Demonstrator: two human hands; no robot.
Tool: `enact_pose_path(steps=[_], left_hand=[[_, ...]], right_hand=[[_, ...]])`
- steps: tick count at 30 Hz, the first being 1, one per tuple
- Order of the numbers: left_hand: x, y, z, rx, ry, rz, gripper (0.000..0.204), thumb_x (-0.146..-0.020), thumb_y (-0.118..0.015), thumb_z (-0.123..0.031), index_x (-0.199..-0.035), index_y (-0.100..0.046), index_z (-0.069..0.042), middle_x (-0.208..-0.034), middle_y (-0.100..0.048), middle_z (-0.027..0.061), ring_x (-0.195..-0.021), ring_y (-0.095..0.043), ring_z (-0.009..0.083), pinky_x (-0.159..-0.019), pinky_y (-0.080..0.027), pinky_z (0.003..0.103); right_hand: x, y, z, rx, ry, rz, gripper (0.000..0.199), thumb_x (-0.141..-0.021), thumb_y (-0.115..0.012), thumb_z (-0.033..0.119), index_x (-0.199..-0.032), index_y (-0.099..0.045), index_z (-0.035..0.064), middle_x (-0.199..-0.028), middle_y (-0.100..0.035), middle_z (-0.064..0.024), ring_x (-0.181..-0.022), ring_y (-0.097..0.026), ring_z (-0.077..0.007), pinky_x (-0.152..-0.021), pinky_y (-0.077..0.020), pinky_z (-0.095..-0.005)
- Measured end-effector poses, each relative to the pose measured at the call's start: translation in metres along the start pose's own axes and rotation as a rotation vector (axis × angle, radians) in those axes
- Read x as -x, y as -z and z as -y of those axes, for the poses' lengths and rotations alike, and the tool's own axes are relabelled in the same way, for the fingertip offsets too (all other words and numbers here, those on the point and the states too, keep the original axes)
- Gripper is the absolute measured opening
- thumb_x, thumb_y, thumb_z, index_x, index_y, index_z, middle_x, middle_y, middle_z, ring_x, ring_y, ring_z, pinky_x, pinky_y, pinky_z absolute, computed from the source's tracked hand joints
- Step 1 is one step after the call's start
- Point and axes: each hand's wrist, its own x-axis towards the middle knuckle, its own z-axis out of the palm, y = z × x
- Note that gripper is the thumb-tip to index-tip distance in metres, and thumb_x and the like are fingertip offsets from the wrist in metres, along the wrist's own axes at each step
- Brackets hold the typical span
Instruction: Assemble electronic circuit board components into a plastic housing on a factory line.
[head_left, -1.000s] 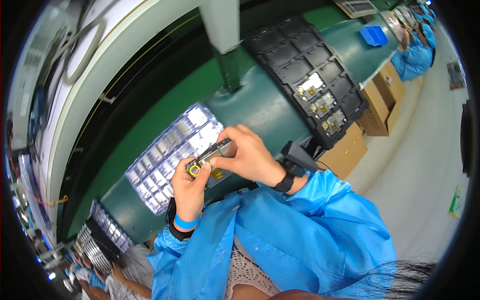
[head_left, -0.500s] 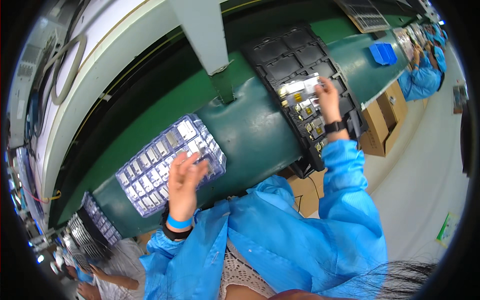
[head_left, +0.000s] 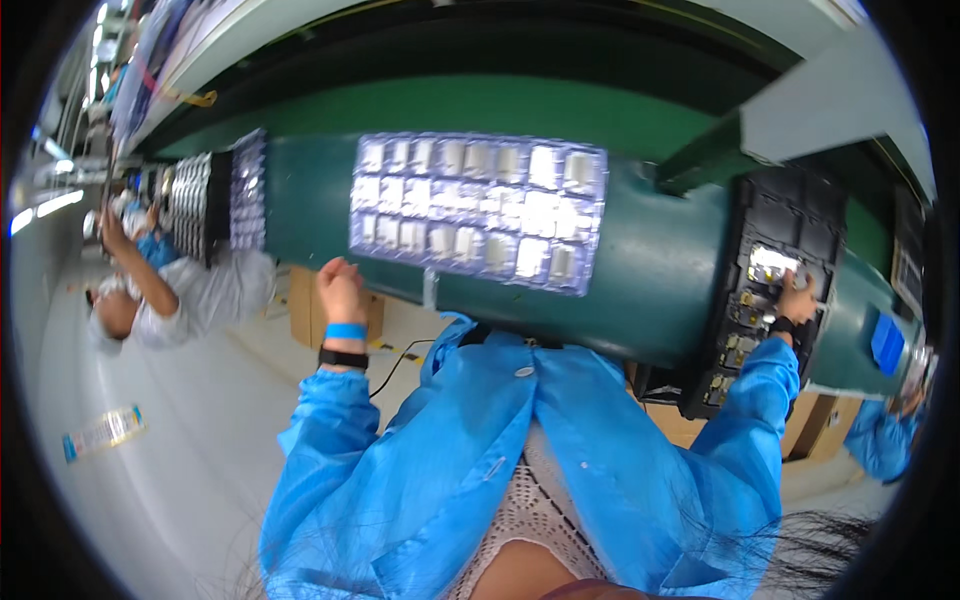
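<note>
My right hand [head_left: 797,303] is at the right, over a black compartment tray [head_left: 812,205]. Its fingertips grip the right end of a shiny circuit board [head_left: 772,264]. Several more small circuit boards [head_left: 739,350] sit in the pockets nearer me. My left hand [head_left: 342,292], with a blue band and a black band at the wrist, hovers by the bench's front edge with its fingers curled in. Nothing shows in it. To its right lies a clear plastic blister tray [head_left: 476,270] with rows of silver-white flat pieces in its pockets.
A green bench surface [head_left: 650,280] runs across the view. A grey metal post [head_left: 815,110] stands at the far right. A second blister tray [head_left: 249,190] and a blue bin [head_left: 886,343] lie along it. Co-workers sit at both ends. Cardboard boxes [head_left: 303,310] stand below.
My view has turned to the left. My left hand has moved off the blister tray to its left and curled its fingers. My right hand stays at the circuit board on the black tray.
</note>
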Motion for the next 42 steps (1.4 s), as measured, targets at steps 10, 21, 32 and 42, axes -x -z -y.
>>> enact_pose_path(steps=[10,21,32,42], left_hand=[[0.006,-0.029,0.135,-0.826,-0.326,0.511,0.035,-0.068,-0.067,-0.030,-0.090,-0.055,-0.005,-0.078,-0.058,0.0070,-0.066,-0.054,0.0206,-0.060,-0.044,0.033],[0.007,-0.038,0.125,-0.221,0.318,0.486,0.016,-0.072,-0.041,0.006,-0.080,-0.041,-0.008,-0.065,-0.048,0.0066,-0.054,-0.048,0.0176,-0.047,-0.041,0.028],[-0.021,-0.041,0.140,-0.133,0.441,0.502,0.015,-0.074,-0.054,-0.005,-0.086,-0.046,-0.010,-0.064,-0.050,0.0068,-0.054,-0.050,0.0198,-0.047,-0.042,0.031],[-0.024,-0.049,0.133,-0.125,0.461,0.515,0.009,-0.078,-0.054,-0.011,-0.086,-0.052,-0.007,-0.072,-0.055,0.0051,-0.059,-0.051,0.0169,-0.053,-0.041,0.028]], right_hand=[[-0.043,-0.030,-0.050,-0.165,0.042,0.354,0.046,-0.074,-0.054,0.042,-0.100,-0.059,0.0051,-0.094,-0.061,-0.0168,-0.087,-0.058,-0.0321,-0.075,-0.0441,-0.0406],[0.003,0.022,0.013,-0.190,-0.010,0.126,0.023,-0.069,-0.059,0.029,-0.077,-0.063,0.0086,-0.078,-0.062,-0.0154,-0.079,-0.058,-0.0327,-0.068,-0.0459,-0.0409],[-0.026,0.007,-0.007,-0.621,-0.079,0.307,0.021,-0.080,-0.055,0.023,-0.083,-0.055,0.0027,-0.065,-0.055,-0.0104,-0.054,-0.055,-0.0230,-0.049,-0.0437,-0.0336],[-0.026,0.013,-0.004,-1.010,-0.360,0.537,0.014,-0.085,-0.050,0.018,-0.076,-0.049,0.0073,-0.066,-0.049,-0.0003,-0.045,-0.045,-0.0101,-0.038,-0.0404,-0.0222]])
